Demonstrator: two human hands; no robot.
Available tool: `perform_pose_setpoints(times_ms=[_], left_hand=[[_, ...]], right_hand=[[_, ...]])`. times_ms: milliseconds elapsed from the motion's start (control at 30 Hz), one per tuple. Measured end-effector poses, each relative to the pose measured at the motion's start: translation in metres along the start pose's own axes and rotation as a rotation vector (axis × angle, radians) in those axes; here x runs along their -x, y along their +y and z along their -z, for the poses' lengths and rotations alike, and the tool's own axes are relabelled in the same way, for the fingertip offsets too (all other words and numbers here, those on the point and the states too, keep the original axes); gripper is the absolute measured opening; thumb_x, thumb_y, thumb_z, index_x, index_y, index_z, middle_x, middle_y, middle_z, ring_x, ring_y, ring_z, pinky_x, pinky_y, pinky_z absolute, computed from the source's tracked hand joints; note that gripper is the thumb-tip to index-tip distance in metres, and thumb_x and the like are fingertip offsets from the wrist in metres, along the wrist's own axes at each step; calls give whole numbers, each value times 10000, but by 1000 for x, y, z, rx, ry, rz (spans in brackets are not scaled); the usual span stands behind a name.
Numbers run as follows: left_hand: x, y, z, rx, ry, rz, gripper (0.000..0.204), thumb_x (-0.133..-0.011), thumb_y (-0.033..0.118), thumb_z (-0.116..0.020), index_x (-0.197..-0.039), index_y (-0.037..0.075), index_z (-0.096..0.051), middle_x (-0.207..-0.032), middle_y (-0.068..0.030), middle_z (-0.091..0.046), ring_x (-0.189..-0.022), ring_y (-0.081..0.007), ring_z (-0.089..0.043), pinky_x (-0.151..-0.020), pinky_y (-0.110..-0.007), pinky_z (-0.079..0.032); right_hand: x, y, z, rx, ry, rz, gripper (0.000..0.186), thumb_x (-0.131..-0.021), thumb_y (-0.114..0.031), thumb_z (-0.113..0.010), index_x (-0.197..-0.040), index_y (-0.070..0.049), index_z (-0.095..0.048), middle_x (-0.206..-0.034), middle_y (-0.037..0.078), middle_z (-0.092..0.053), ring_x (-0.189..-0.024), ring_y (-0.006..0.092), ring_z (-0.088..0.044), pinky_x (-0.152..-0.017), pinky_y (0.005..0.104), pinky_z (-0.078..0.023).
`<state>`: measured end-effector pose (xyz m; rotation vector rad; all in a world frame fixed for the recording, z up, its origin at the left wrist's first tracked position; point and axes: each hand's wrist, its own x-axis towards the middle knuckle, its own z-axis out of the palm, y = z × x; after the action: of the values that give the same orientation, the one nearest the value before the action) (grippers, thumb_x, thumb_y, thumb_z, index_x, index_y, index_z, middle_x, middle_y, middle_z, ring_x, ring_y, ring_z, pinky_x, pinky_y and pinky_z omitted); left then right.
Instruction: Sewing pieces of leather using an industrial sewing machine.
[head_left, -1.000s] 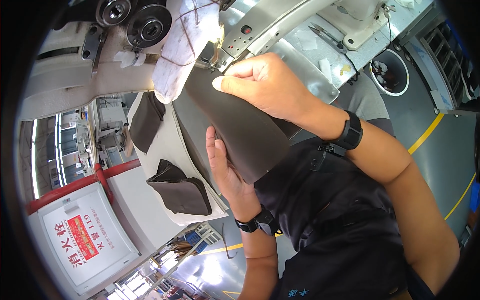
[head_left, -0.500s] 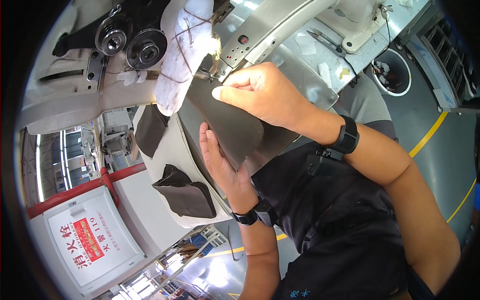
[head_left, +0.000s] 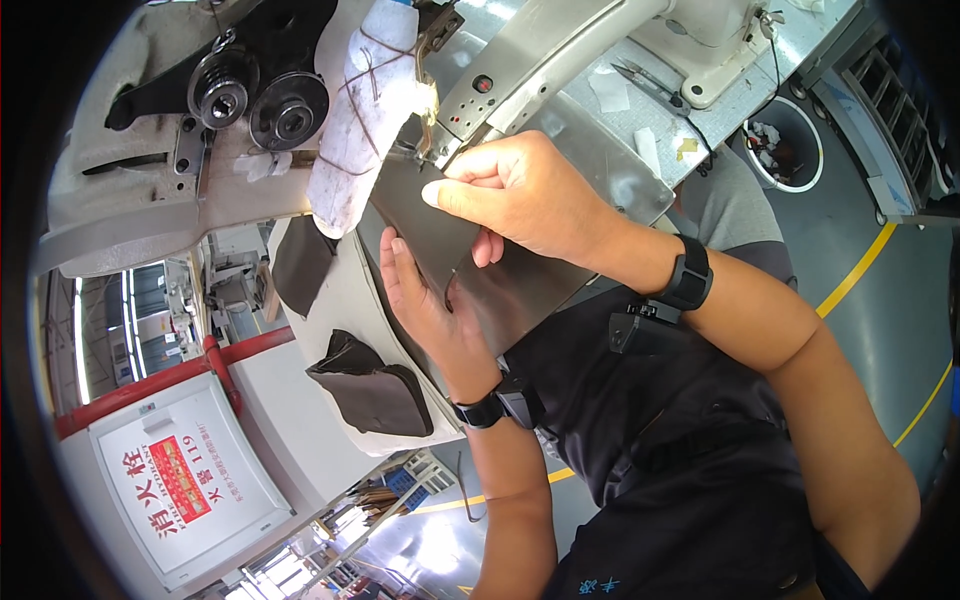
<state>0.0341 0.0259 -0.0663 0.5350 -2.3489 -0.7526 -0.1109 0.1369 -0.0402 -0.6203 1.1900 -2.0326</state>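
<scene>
A dark grey piece of sheet material (head_left: 432,225), perhaps leather or fabric, lies under the needle area (head_left: 428,155) of a sewing machine (head_left: 530,60). Close to the needle, my right hand (head_left: 535,195) pinches the piece between thumb and forefinger, its other fingers curled. Along the near left edge of the piece, my left hand (head_left: 425,310) is open with fingers stretched out, palm against the material. Part of its thumb side is hidden by the piece. A shiny metal plate (head_left: 530,295) shows below the material.
A white bundle tied with cord (head_left: 360,120) hangs left of the needle. Dark folded pieces (head_left: 375,390) lie on a pale surface at left. Pliers-like snips (head_left: 650,85) rest on the table at upper right. Beyond stands a waste bin (head_left: 800,150).
My left hand has shifted slightly left and up along the piece. The material's near corner has folded or bent up, baring more metal plate. My right hand has barely moved.
</scene>
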Motion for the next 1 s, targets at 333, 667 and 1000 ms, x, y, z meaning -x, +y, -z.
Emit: perform_pose_setpoints(times_ms=[333, 667, 1000], left_hand=[[-25, -17, -14, 815, 214, 536, 465, -1065, 296, -556, -1424, 7, -491, -1208, -62, -642, -1012, -75, -616, -683, -196, -440], [-27, -29, -18, 913, 254, 515, 420, -1060, 295, -587, -1361, 8, -528, -1124, -60, -663, -889, -88, -639, -678, -218, -498], [-39, -6, -2, 531, 428, 378, 370, -1052, 179, -581, -1361, -21, -539, -1148, -106, -627, -993, -152, -631, -860, -292, -534]], right_hand=[[3, 6, -9, -91, 49, 0, 307, -958, -168, -660, -744, 51, -667, -667, 104, -700, -530, 121, -667, -505, 254, -517], [4, 39, -36, -56, 183, 72, 415, -950, -220, -708, -634, 23, -595, -579, 63, -630, -548, 79, -575, -513, 285, -456], [1, 40, -36, 72, 237, 70, 430, -958, -210, -701, -627, 30, -567, -527, 45, -540, -513, 65, -456, -467, 300, -377]])
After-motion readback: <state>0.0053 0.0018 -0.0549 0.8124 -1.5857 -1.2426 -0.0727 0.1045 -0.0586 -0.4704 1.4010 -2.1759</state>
